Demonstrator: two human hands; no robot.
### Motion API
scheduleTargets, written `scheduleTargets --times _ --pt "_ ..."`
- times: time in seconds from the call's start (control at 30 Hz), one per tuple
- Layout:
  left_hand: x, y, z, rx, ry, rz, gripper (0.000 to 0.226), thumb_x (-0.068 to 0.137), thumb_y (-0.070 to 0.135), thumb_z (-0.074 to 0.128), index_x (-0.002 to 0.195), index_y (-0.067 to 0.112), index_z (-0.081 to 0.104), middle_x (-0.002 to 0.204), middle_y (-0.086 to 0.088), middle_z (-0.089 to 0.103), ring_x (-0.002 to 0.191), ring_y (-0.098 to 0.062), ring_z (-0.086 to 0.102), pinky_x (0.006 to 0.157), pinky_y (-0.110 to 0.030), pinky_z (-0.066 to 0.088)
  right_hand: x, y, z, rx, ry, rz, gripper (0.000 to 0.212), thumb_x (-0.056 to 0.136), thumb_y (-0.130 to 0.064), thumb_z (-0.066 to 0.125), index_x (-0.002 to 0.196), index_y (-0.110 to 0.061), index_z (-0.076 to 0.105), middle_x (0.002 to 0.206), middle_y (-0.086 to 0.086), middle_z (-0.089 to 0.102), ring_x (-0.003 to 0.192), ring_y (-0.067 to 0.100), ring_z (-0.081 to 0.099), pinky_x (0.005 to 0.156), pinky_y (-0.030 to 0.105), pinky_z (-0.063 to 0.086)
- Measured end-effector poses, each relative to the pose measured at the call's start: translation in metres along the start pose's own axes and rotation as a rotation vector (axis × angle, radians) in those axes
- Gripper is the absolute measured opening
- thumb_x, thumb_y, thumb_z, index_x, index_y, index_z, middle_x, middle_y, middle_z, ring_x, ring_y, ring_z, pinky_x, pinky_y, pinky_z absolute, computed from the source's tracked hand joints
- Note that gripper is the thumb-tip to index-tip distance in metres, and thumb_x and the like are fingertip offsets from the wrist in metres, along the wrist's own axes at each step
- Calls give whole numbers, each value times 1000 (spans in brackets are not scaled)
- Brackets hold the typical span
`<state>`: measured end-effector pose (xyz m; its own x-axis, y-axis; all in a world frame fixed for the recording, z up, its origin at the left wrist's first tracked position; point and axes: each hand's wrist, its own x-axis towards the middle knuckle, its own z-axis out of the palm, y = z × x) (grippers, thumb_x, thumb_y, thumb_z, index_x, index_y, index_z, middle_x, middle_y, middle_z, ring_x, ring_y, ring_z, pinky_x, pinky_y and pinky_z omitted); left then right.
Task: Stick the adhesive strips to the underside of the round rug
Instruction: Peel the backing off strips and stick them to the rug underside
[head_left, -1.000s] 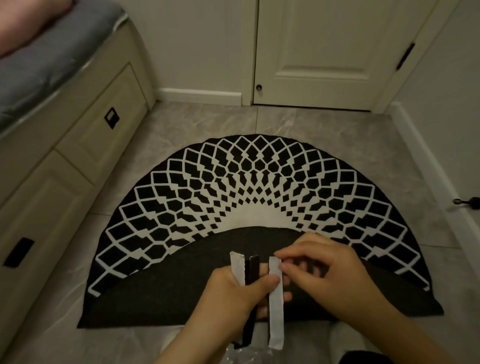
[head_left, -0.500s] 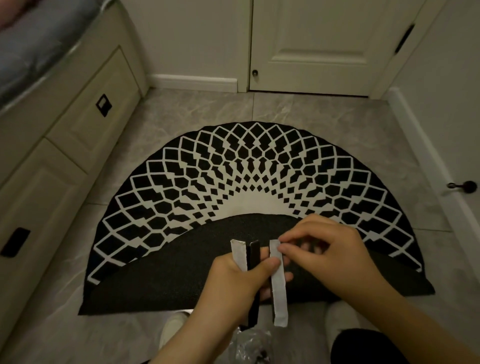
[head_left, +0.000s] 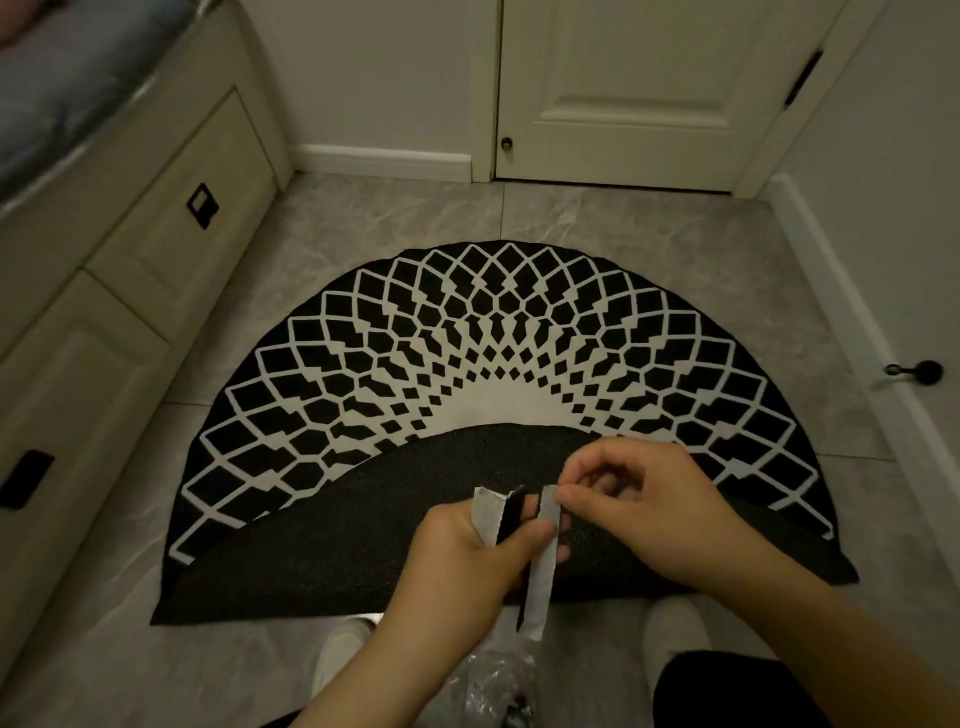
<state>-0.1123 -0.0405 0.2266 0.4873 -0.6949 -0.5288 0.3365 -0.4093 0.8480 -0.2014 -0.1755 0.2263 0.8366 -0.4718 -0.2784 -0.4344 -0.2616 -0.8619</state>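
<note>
Head view: round black-and-white geometric-patterned rug (head_left: 498, 353) is lying on grey marbled floor tiles (head_left: 363, 218), near half folded back over itself so the dark, coarse-woven underside (head_left: 337, 535) is facing up. No strip is showing on that underside, so sticking is looking not yet begun; judging from this, the whole attaching part is left.

Left hand (head_left: 467, 551) is gripping a small bunch of long narrow adhesive strips (head_left: 511, 525) upright over the folded flap, thumb curled across them. Strips are looking thin and flexible, white papery backing (head_left: 540, 582) on one, matte black face on another, tops ragged. Right hand (head_left: 660, 509) is pinching the top end of the rightmost white strip between thumb and forefinger, other fingers curled loosely; likely separating one strip or starting to peel its liner, cannot tell which.

Crinkly clear plastic wrapper (head_left: 498, 680) is sitting at the bottom edge under the hands, probably the strip packaging. White shoe (head_left: 343, 649) is poking out beside it.

Cream panelled cabinet with black recessed pulls (head_left: 202, 205) is running along the left, grey cushion on top. White panelled door (head_left: 623, 88) is closed at the far end, a black doorstop (head_left: 917, 371) is sticking out of the baseboard on the right
</note>
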Motion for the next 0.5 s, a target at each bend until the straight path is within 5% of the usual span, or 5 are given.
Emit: scheduleTargets --times 0.27,0.4,0.5 --pt "1 9 -7 -283 104 -172 19 92 19 53 95 18 72 88 0 75 79 -8 71 62 -18 54 -4 4 4 -131 191 -227 17 84 -12 61 81 -29 58 81 -7 54 77 6 53 64 11 44" --pt "6 11 -19 -27 327 27 18 93 23 51 89 27 68 83 -1 66 76 -13 63 64 -20 46 -4 5 2 -208 229 -373 5 83 -28 53 81 -32 55 81 -11 53 80 7 53 70 11 44" --pt "5 14 -26 19 260 125 16 91 25 53 89 29 68 74 6 59 65 -7 52 61 -23 41 -4 9 1 -346 238 -481 8 83 -36 46 86 -32 53 82 -16 52 79 4 51 72 15 44"
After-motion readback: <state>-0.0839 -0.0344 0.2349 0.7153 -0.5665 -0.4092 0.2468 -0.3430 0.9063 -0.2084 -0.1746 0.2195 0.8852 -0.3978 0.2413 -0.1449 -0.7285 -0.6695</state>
